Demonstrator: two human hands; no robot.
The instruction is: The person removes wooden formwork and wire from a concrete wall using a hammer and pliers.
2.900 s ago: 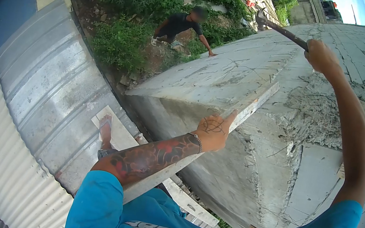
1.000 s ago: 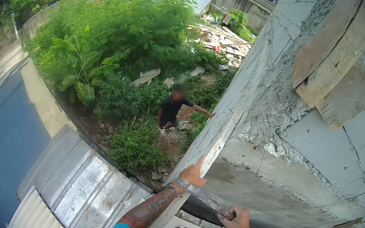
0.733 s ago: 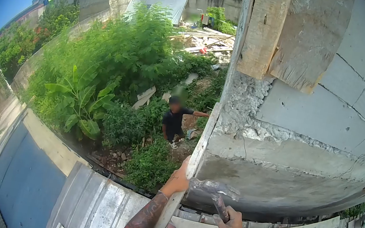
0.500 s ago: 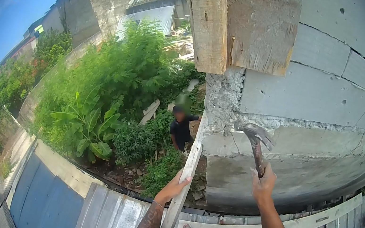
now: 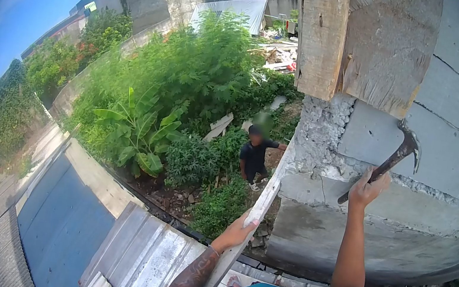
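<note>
My right hand (image 5: pixel 367 189) is wrapped round the handle of a claw hammer (image 5: pixel 395 158), whose head is up near the lower edge of a wooden board (image 5: pixel 389 54) on the block wall. Lower left, my left hand (image 5: pixel 234 232) grips a long pale wooden plank (image 5: pixel 266 200) that slants up to the wall's corner. Rough concrete (image 5: pixel 321 135) shows at that corner, under a second, narrower board (image 5: pixel 322 38).
Below stands a person (image 5: pixel 254 156) in dark clothes, one arm stretched toward the wall, among green bushes (image 5: pixel 194 66). Metal roof sheets (image 5: pixel 148 257) and a blue roof panel (image 5: pixel 61 219) lie at the lower left. The grey block wall (image 5: pixel 408 226) fills the right.
My right hand has raised the hammer toward the board's lower edge, and its head now points up and right. The view has shifted, moving the wall and plank rightward. My left hand still holds the plank.
</note>
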